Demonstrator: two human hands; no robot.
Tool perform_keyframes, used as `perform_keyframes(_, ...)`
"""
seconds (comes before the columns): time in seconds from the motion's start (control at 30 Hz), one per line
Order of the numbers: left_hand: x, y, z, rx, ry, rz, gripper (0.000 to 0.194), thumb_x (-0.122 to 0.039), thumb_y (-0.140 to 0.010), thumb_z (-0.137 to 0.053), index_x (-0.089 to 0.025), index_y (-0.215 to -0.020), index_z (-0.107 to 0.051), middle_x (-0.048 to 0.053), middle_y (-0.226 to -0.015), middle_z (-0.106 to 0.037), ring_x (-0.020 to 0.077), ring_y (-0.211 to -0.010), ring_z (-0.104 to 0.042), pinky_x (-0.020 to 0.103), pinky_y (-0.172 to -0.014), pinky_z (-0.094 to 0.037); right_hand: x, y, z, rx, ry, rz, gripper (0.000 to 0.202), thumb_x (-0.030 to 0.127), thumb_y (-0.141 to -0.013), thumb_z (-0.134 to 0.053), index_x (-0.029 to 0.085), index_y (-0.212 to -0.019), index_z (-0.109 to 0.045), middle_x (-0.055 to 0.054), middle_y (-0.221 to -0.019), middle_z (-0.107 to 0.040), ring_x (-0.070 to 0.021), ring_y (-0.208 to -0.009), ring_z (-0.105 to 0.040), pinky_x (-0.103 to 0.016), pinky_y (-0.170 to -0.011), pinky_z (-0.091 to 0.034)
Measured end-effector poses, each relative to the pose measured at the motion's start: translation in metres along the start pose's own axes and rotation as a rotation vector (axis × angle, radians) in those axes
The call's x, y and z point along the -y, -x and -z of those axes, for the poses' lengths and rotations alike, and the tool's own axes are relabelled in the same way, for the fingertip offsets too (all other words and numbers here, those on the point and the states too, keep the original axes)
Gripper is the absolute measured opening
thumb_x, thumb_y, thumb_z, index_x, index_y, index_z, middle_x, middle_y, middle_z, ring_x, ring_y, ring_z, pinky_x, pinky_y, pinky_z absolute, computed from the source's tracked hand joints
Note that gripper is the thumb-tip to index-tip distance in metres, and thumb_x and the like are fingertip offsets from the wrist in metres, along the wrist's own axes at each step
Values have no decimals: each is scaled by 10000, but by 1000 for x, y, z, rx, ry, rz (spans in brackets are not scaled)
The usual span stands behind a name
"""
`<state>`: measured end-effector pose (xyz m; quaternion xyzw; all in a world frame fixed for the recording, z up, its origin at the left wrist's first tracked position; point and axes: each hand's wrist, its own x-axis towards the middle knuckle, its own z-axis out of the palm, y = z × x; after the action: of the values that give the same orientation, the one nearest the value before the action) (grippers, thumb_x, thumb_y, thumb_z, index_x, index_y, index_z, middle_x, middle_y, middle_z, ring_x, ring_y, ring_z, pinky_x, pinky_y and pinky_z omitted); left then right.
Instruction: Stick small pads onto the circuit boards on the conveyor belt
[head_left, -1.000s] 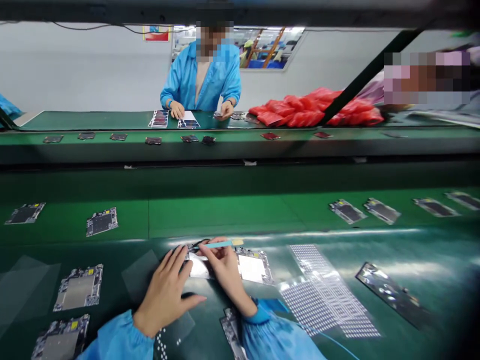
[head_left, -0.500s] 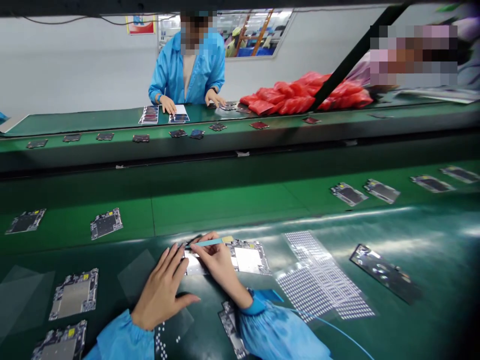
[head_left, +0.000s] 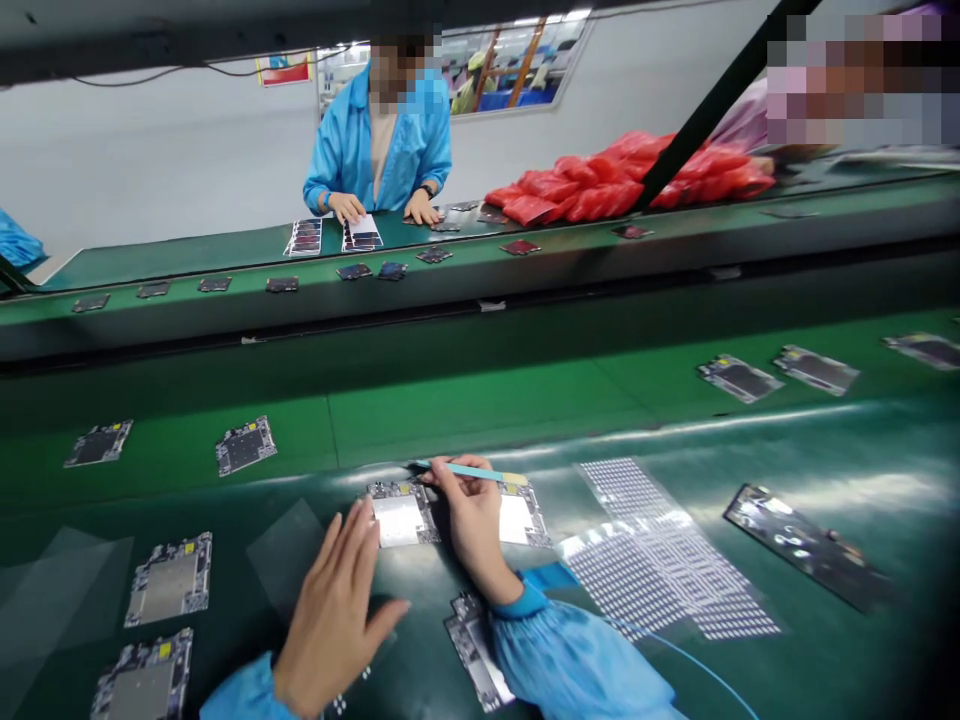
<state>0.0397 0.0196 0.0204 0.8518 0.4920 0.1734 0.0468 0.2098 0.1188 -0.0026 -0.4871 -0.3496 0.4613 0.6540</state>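
Board (head_left: 399, 522) lies near the worktop's (head_left: 862, 470) far edge, its face freer now that the right hand (head_left: 474, 510), pinching a tool (head_left: 480, 472), has shifted rightward (left hand (head_left: 334, 600) outstretched, gripping nothing, beside it).

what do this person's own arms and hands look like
The left hand and right hand are ungloved. Both arms wear bright blue: the left sleeve, and a loose, wrinkled right sleeve with a snug blue band at the wrist. A thin light-blue cord shows beside the right sleeve.
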Motion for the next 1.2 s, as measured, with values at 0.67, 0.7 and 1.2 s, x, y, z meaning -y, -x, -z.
perform_keyframes(0.67, 44, 58, 10, -377, -64, 288, 412, -223, -970, -427, -239, -1381, -415, 55, -1182, -669, 215, -1079, -638, 315, -873, -580, 7, 17, -5, 159, -53, -42, 376, 466, -646, -807, 245, -770, -528, 26, -771, -668, -143, -593, -637, -294, -634, -517)
perform_keyframes(0.7, 40, 62, 5, -373, -38, 285, 425, -261, -970, -437, -235, -1393, -402, 58, -1194, -663, 218, -1089, -632, 317, -877, -579, 10, 23, -6, 224, -41, -45, 350, 459, -670, -794, 246, -762, -532, 20, -785, -664, -145, -599, -637, -295, -631, -521)
perform_keyframes(1.2, 34, 50, -6, -413, 80, 153, 263, -284, -986, -413, -184, -1198, -531, 36, -962, -747, 177, -939, -702, 293, -862, -587, -7, -70, -17, 70, 144, -27, 494, 560, -510, -817, 248, -708, -489, 49, -611, -587, -179, -605, -610, -328, -639, -496)
